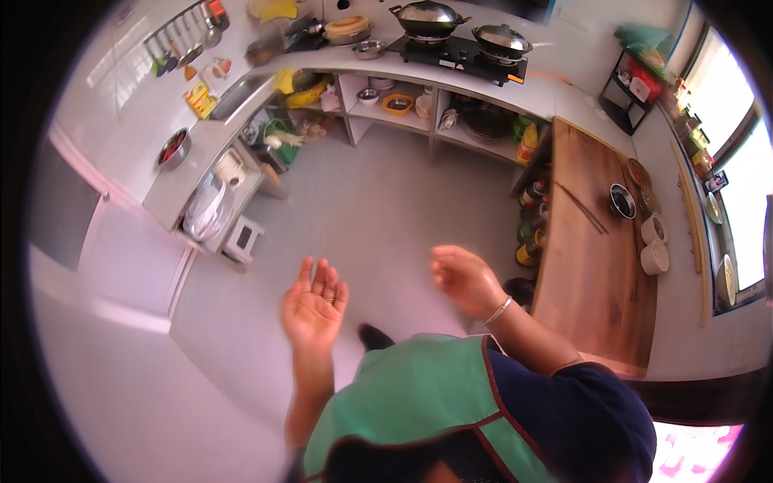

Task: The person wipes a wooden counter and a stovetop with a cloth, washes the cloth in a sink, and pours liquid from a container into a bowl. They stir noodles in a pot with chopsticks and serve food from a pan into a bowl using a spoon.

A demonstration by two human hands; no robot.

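I stand in a kitchen, both hands raised in front of my green apron over the grey tiled floor. My left hand is flat, palm up, fingers spread, holding nothing. My right hand hangs loosely curled, empty, with a silver bracelet at the wrist. It is nearest the wooden countertop to my right, without touching it.
On the wooden top lie chopsticks, a dark bowl and white cups. Two woks sit on a black stove at the back. A sink counter with a bowl runs along the left; shelves below hold bottles and pots.
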